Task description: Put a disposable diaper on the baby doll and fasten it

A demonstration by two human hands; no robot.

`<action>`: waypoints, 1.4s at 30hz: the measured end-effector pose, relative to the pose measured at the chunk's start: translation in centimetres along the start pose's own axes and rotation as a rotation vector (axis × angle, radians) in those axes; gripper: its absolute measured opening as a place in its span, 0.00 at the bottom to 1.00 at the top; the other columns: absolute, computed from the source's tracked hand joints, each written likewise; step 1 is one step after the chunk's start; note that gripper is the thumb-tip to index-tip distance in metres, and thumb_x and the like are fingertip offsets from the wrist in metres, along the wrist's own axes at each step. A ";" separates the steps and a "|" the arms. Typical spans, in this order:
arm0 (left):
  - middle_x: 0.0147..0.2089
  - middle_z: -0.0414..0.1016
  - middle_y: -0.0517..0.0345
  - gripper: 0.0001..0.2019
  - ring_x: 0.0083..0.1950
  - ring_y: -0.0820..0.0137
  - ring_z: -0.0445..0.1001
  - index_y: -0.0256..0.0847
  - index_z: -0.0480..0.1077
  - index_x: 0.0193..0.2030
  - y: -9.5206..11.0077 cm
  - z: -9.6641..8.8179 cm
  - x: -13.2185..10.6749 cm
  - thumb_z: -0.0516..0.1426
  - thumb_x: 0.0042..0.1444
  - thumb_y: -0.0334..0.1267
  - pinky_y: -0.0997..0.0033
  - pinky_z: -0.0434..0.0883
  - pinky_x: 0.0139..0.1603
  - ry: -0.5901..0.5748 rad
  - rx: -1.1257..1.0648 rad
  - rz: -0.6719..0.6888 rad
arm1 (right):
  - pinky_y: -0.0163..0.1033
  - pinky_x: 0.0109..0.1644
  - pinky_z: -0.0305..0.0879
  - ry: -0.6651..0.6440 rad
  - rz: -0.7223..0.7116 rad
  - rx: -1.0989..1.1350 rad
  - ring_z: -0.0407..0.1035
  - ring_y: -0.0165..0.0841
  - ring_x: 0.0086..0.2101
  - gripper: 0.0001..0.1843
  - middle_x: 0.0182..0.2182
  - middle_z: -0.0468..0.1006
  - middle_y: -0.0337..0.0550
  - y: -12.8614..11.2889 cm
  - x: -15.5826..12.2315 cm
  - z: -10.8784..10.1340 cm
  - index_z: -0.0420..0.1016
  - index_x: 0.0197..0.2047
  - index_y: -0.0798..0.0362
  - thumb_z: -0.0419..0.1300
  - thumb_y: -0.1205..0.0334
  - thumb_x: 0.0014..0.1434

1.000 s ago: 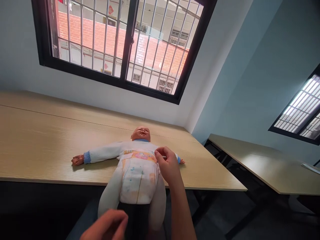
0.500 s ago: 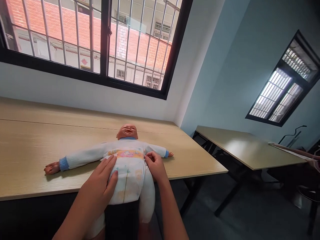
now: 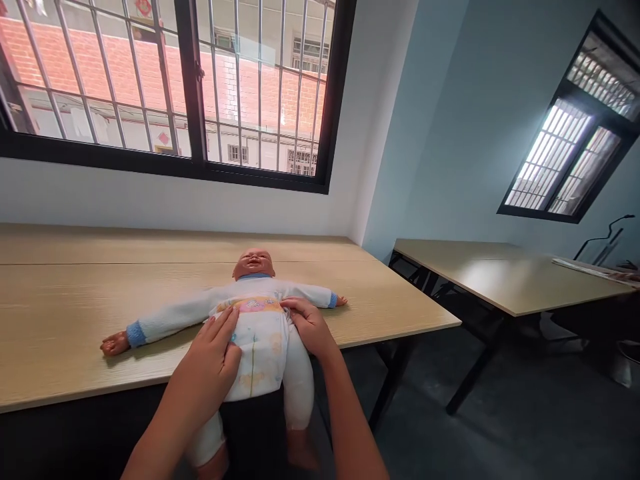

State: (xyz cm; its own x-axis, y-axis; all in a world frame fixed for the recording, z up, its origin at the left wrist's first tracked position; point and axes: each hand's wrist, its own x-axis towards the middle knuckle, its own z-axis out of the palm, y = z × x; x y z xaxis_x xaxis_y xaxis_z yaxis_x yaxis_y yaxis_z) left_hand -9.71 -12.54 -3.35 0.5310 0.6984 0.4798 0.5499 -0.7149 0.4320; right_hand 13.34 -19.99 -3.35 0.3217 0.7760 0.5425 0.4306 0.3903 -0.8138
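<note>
A baby doll (image 3: 254,264) lies on its back on the table, in a white suit with blue cuffs, arms spread and legs hanging over the front edge. Around its hips and belly is a white diaper (image 3: 260,353) with an orange and pink printed waistband. My left hand (image 3: 215,350) rests flat on the diaper's left side, its fingertips on the waistband. On the other side, my right hand (image 3: 309,325) lies with stretched fingers over the waistband's right end, the thumb beside them. The tabs under my fingers are hidden.
The light wooden table (image 3: 75,300) stands against the wall beneath a barred window (image 3: 260,87). A second table (image 3: 465,273) is at the right, across a gap of dark floor. At the far right edge, part of another person's arm (image 3: 623,276) rests near white sheets.
My right hand has gone from a pinch at the diaper's side to fingers laid over the waistband. My left hand stays on the diaper. The camera view has tilted slightly.
</note>
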 end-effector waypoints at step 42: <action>0.79 0.61 0.43 0.35 0.80 0.55 0.57 0.35 0.64 0.76 0.0 -0.8 -0.7 0.47 0.72 0.58 0.48 0.55 0.81 0.007 -0.156 0.014 | 0.38 0.46 0.69 -0.028 0.208 0.311 0.73 0.35 0.44 0.17 0.47 0.83 0.45 -0.8 -0.8 -1.5 0.83 0.51 0.49 0.65 0.52 0.62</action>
State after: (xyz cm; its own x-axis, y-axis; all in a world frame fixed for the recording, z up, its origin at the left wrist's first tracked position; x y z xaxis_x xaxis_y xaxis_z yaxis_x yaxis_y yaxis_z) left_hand -10.65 -13.03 -3.06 0.5335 0.6883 0.4916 0.4349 -0.7217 0.5385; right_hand 14.00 -21.63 -2.80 0.3499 0.8663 0.3565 0.0802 0.3514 -0.9328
